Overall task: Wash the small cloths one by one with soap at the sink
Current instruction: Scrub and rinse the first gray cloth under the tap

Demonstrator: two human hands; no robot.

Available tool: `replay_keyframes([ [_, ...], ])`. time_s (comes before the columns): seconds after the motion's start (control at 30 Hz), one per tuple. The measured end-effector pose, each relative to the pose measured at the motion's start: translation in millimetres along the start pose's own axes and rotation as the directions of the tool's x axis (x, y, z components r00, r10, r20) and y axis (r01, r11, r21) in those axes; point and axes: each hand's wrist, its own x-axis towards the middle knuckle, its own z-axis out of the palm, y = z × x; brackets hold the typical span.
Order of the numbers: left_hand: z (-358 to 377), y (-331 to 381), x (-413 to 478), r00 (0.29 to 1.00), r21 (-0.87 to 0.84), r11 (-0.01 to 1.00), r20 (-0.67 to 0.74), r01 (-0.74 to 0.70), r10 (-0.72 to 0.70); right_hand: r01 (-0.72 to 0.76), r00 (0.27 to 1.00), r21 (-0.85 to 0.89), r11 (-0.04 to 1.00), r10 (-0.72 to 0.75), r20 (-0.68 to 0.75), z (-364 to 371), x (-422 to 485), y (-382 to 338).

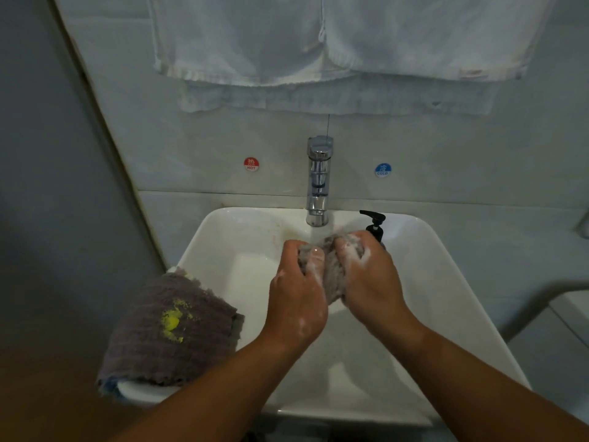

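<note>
A person stands at a white sink [446, 282] set against a pale tiled wall, seen from above their forearms. Both hands meet over the basin, directly under the chrome faucet [318, 183], where a pale stream of water seems to fall. Between them is one small grey cloth [331, 275], bunched into a lumpy wad and frothy with white lather. Its long axis runs from near to far, so the left hand [296, 301] grips its left side and the right hand [369, 282] its right, each equally close. The fingers of both curl tightly into the fabric, knuckles nearly touching, and suds cling to them. My guess is that the next rub means working the two hands against each other across that axis. On the sink's near left rim, closest to the left hand, lies a stack of grey cloths [172, 327] awaiting washing. The top one is ribbed and smeared with a yellow stain [172, 320]. A black soap pump [375, 223] stands just behind the right hand. On the wall a red hot sticker [251, 164] and a blue cold sticker [382, 170] flank the faucet, and white towels [318, 43] hang above.
</note>
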Motion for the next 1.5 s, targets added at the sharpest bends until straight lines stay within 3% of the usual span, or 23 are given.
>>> replay_keyframes([
  [0.1, 0.8, 1.5, -2.5, 0.999, 0.002, 1.000, 0.036, -0.020, 0.020, -0.019, 0.999, -0.116, 0.993, 0.015, -0.031, 0.4, 10.3, 3.3],
  [0.2, -0.6, 3.3, 2.6, 0.998, 0.062, 0.997, -0.040, -0.047, 0.050, 0.000, 0.999, -0.191, 0.982, 0.009, 0.043, 6.7, 0.2, 7.0],
  [0.3, -2.9, -0.3, 14.2, 0.993, 0.109, 0.994, -0.118, -0.016, 0.029, 0.115, 0.986, -0.201, 0.973, -0.087, 0.143, 12.4, -22.2, 7.4],
  [0.43, 5.4, -13.1, 9.5, 0.999, 0.233, 0.972, -0.021, -0.022, 0.028, 0.262, 0.963, -0.275, 0.925, -0.234, 0.131, 5.6, -8.5, 2.6],
  [0.53, 9.5, -7.4, 1.1, 0.999, 0.195, 0.980, 0.021, -0.047, 0.043, 0.180, 0.984, -0.379, 0.908, -0.162, 0.077, 1.3, 11.9, 6.6],
  [0.63, 3.1, 1.9, 9.9, 0.998, 0.175, 0.983, -0.030, -0.047, 0.053, 0.138, 0.984, -0.386, 0.912, -0.084, 0.155, 7.4, -0.4, 13.9],
  [0.73, -2.9, -1.1, 20.3, 0.996, 0.226, 0.974, -0.077, -0.027, 0.046, 0.204, 0.967, -0.312, 0.928, -0.143, 0.209, 11.8, -22.5, 11.0],
  [0.83, -0.2, -4.8, 12.7, 0.999, 0.242, 0.970, -0.031, -0.035, 0.044, 0.195, 0.976, -0.167, 0.966, -0.174, 0.133, 5.9, -16.2, 1.0],
  [0.9, 4.4, -1.8, 0.9, 0.999, 0.176, 0.984, 0.006, -0.033, 0.032, 0.195, 0.980, -0.267, 0.944, -0.179, 0.085, 3.0, 0.7, 3.4],
  [1.0, 4.8, 1.4, -6.6, 0.996, 0.160, 0.983, 0.010, -0.093, 0.093, 0.100, 0.992, -0.372, 0.923, -0.064, 0.108, 7.0, 10.0, 18.1],
  [1.13, -3.3, -3.1, 11.6, 0.991, 0.217, 0.971, -0.068, -0.100, 0.117, 0.111, 0.981, -0.154, 0.982, -0.084, 0.174, 14.6, -20.8, 17.1],
  [1.27, 0.4, 0.4, 5.6, 0.997, 0.202, 0.977, -0.013, -0.071, 0.075, 0.140, 0.988, 0.064, 0.988, -0.144, 0.059, 5.0, -15.1, -3.4],
  [1.4, 3.4, 4.5, -10.5, 0.995, 0.090, 0.993, 0.059, -0.081, 0.076, 0.024, 0.999, -0.101, 0.995, -0.028, -0.038, 1.0, 1.3, 0.9],
  [1.5, -3.0, 5.5, -2.0, 0.998, 0.138, 0.989, -0.013, -0.054, 0.056, -0.059, 0.995, 0.025, 0.998, 0.056, 0.077, 5.1, -14.2, 2.6],
])
